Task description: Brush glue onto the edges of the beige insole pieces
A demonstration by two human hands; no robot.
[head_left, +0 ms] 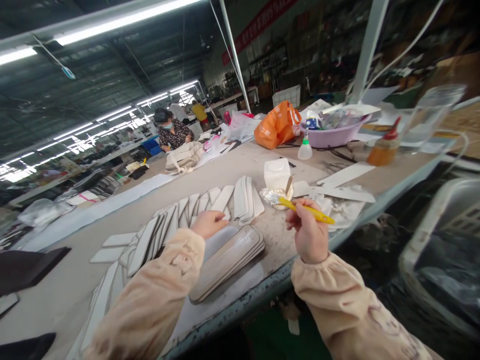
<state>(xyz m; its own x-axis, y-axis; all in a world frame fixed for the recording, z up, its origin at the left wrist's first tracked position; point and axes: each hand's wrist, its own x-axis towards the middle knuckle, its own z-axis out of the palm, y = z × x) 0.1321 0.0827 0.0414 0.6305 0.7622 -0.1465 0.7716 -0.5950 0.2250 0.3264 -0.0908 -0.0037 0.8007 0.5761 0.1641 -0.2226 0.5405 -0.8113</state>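
My right hand (308, 231) is closed around the yellow handle of a brush (305, 209). The whitened bristle end points left, over a small pot (284, 198) with white paste on its rim. My left hand (209, 223) hovers at the row of pale strips (170, 222), fingers stretched out to the right and slightly apart; whether they touch a strip cannot be made out. Below it, a stack of long rounded panels (228, 262) lies near the table's front edge, its top shiny. A smaller fan of pale pieces (247, 200) lies between my hands.
A white plastic container (277, 172) stands behind the pot. Farther back are an orange bag (278, 125), a purple basin (335, 134) and a bottle of amber liquid (383, 150). A grey crate (423, 235) stands at right. Another person (174, 131) sits farther along the table.
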